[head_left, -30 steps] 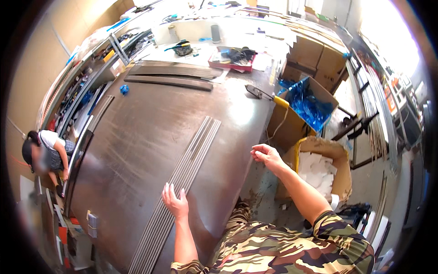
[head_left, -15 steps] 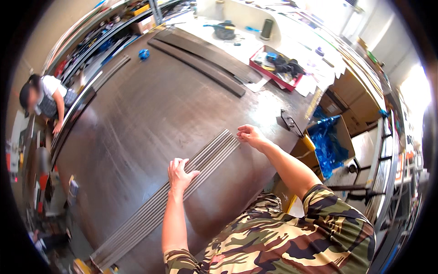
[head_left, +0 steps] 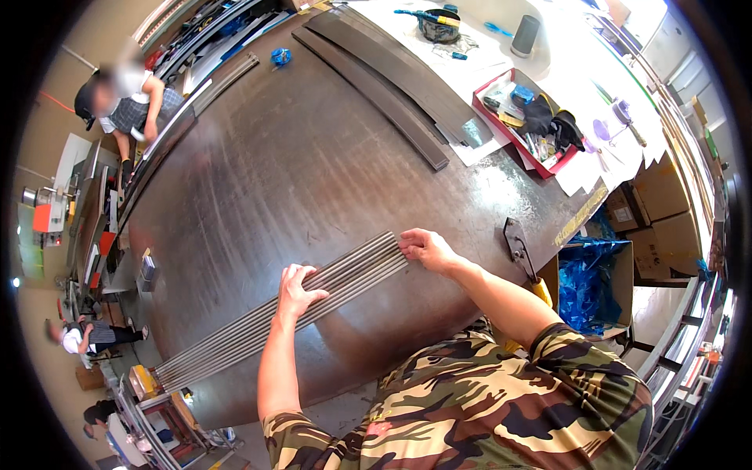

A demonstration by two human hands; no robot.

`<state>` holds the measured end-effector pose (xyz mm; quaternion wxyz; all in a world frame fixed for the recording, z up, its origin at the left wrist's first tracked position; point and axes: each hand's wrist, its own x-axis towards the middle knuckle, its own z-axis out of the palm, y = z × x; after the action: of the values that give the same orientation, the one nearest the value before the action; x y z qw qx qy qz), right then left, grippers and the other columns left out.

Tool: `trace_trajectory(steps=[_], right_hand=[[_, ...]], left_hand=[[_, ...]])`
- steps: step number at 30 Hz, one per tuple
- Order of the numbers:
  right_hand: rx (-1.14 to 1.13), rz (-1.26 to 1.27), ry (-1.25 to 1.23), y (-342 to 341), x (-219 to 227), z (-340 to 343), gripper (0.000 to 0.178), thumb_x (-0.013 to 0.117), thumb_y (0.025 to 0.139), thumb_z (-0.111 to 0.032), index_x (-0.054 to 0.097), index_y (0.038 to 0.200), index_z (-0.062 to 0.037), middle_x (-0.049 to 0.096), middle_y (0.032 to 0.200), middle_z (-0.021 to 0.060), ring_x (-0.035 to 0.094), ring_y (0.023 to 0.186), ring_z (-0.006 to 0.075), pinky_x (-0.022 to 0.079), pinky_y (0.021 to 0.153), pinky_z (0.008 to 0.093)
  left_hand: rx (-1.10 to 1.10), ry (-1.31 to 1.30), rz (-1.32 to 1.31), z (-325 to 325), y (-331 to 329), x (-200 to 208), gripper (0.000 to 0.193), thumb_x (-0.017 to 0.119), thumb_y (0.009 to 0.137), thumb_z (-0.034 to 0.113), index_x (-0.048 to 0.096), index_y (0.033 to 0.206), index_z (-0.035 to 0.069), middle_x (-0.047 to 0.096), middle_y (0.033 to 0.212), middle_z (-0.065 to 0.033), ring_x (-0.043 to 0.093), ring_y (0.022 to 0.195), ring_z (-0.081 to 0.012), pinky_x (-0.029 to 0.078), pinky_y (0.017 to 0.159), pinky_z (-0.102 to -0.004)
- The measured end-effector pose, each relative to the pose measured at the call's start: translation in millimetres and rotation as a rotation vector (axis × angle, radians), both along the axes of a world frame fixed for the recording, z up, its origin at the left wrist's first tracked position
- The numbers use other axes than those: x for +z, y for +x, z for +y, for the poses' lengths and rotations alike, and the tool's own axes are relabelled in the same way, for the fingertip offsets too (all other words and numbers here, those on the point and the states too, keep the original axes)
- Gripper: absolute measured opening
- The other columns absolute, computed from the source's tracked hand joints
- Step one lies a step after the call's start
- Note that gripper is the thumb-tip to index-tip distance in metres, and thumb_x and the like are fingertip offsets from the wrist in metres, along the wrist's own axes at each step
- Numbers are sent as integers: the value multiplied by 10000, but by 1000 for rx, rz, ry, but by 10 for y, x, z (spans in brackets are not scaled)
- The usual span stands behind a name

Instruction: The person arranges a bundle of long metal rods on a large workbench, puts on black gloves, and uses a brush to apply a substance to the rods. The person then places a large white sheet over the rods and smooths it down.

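On the dark steel table (head_left: pixel 298 172) lies a bundle of thin grey rods (head_left: pixel 235 335), its long axis running from the lower left up to the right. The left hand (head_left: pixel 296 288) rests flat on its middle, fingers spread and released. The right hand (head_left: pixel 423 247) curls loosely over the upper right end, fingertips touching the rod tips.

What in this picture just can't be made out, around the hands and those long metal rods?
- Head view: the rods under the left hand are hidden by its palm.
- The rods' near end is covered by the right hand, so the grip there is unclear.
- The red tray holds items too small and jumbled to identify.
- The far edge of the table bends into the dark fisheye rim.
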<state>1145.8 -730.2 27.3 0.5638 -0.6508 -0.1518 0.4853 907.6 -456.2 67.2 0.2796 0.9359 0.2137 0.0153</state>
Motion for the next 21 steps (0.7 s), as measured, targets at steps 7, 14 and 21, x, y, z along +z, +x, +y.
trace_trajectory(steps=[7, 14, 21], right_hand=[[16, 21, -6, 47, 25, -25, 365, 482, 945, 48, 483, 1310, 54, 608, 1245, 196, 602, 1141, 240, 504, 974, 347], [-11, -72, 20, 28, -152, -4, 354, 577, 896, 3, 554, 1247, 40, 680, 1145, 155, 648, 1053, 193, 522, 916, 320], [-58, 68, 45, 339, -37, 338, 384, 544, 935, -5, 492, 1312, 50, 630, 1189, 173, 621, 1071, 224, 522, 927, 331]], left_hand=[[-29, 35, -9, -20, 32, -15, 586, 894, 533, 267, 652, 1038, 95, 587, 1030, -85, 523, 1021, -299, 452, 924, -408], [-52, 56, 12, 5, 33, 7, 603, 897, 535, 289, 645, 1045, 91, 579, 1037, -83, 520, 1021, -302, 453, 919, -413], [16, -6, -169, -153, 371, -131, 224, 797, 718, 205, 699, 859, 61, 648, 869, -81, 603, 892, -271, 492, 818, -379]])
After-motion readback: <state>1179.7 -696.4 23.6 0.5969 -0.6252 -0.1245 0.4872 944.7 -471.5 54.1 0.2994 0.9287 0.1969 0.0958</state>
